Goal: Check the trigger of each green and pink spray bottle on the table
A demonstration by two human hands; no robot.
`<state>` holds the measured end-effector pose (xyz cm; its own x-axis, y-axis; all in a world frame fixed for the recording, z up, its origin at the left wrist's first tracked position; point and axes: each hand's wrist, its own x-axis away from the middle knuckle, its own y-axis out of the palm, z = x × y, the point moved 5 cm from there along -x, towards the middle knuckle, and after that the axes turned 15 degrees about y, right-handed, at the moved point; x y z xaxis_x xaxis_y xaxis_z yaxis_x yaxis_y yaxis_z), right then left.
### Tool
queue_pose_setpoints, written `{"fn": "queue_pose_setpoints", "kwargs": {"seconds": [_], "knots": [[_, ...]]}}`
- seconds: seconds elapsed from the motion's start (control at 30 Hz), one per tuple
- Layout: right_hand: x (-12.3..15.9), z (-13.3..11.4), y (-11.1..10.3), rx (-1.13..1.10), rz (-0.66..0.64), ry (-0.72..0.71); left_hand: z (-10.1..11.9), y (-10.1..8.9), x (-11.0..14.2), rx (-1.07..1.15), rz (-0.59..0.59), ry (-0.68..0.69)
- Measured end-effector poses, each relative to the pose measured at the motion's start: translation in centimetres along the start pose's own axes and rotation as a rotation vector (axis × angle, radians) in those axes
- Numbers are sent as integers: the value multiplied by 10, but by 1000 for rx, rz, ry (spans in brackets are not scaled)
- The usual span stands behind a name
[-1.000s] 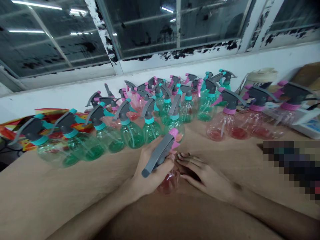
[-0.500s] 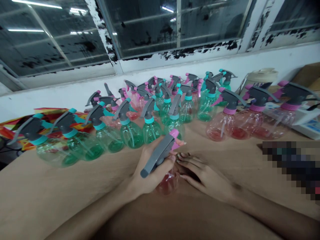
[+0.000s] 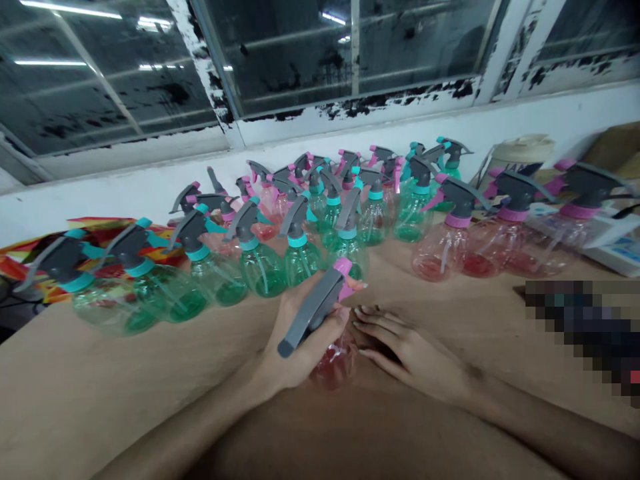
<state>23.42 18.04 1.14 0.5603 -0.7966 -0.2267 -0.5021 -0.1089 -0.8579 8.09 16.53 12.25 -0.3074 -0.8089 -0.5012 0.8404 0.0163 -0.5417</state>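
Observation:
A pink spray bottle (image 3: 334, 365) with a grey trigger head and pink nozzle stands near me on the table. My left hand (image 3: 300, 333) is wrapped around its neck, with fingers close to the pink trigger. Just right of the bottle, my right hand (image 3: 400, 340) rests low over the table, fingers stretched out and pointing at it. Whether those fingertips touch the bottle I cannot tell. Behind my left hand stands a green spray bottle (image 3: 263, 270) in a slanting row of similar ones. Another pink spray bottle (image 3: 440, 257) is at the right.
More pink and green bottles crowd toward the white wall (image 3: 125, 180) under the windows. A colourful plastic bag (image 3: 105, 230) lies at the left. At the right are a white tub (image 3: 520, 157), a white box (image 3: 620, 247) and a pixelated dark area on the wooden table (image 3: 165, 373).
My left hand and the trigger head have shifted very slightly left. The right hand stays in about the same place, and the other bottles have not moved.

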Motion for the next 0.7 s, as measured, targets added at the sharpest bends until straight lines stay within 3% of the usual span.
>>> {"fn": "queue_pose_setpoints", "kwargs": {"seconds": [0.7], "knots": [[-1, 2, -2, -43, 4, 23, 1, 2, -1, -69, -18, 50]]}}
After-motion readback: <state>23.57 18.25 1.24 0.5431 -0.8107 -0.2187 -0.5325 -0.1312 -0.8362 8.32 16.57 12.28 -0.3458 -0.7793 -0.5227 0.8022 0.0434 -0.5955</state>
